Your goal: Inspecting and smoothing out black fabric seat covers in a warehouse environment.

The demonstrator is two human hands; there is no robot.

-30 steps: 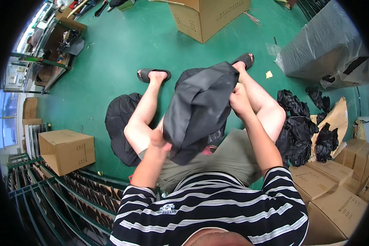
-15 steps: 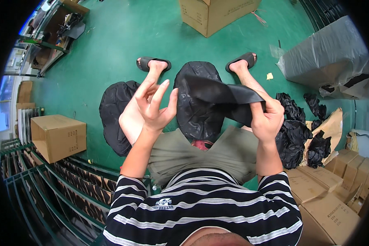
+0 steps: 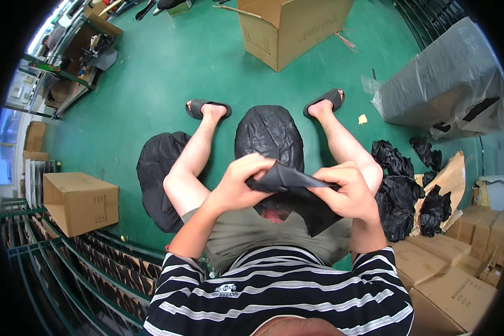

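Between my two hands, above my lap, is a smooth, flexible black sheet (image 3: 313, 210) that looks like plastic. Its upper edge is bunched across from hand to hand, and a flap hangs down toward my right thigh. My left hand (image 3: 242, 182) is closed on its left end, fingers curled over the top. At the other end my right hand (image 3: 350, 190) pinches the edge between thumb and fingers. Just beyond the hands, a rounded, wrinkled black bundle (image 3: 269, 134) lies on the floor between my legs. Another black bundle (image 3: 159, 179) sits beside my left leg.
Crumpled black plastic (image 3: 397, 196) and brown paper (image 3: 453, 185) lie to the right, near stacked cartons (image 3: 448, 297). An open carton (image 3: 297, 33) stands ahead, and a grey-wrapped block (image 3: 437, 84) at far right. Left are a carton (image 3: 87, 204) and green racks (image 3: 56, 263).
My left hand, open and apart from the sheet before, has moved right and closed on it. My right hand has come lower, nearer my lap. The view has tilted slightly forward.
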